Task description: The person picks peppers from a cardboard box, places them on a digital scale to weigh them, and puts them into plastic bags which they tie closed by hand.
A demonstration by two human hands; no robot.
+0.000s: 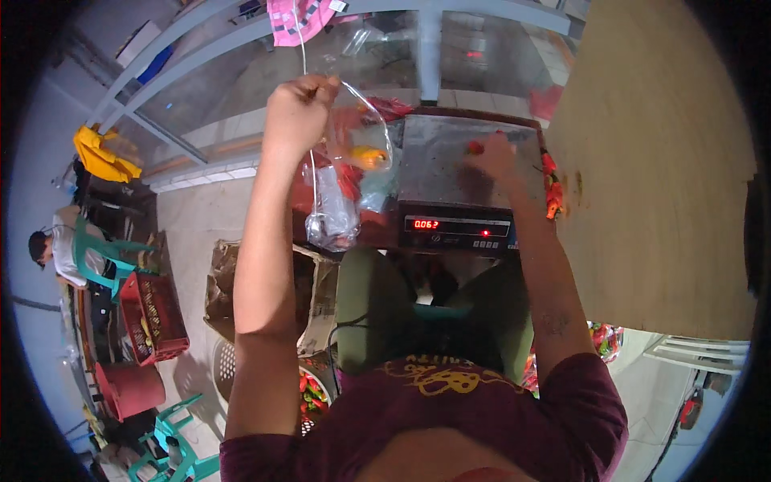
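My left hand is raised and pinches the rim of a clear plastic bag. Low in the bag's area shows a yellow-orange pepper. A digital bench scale with a flat metal plate and lit red digits stands in front of me. Over its plate is my right hand, blurred by motion, with a red pepper at its fingers; whether it grips the pepper is unclear. More red and orange peppers lie in a row along the scale's right side.
Crumpled clear plastic lies left of the scale, crossed by a hanging white cord. A wooden board rises on the right. Beside my legs are a cardboard box and a basket of peppers. A seated person is far left.
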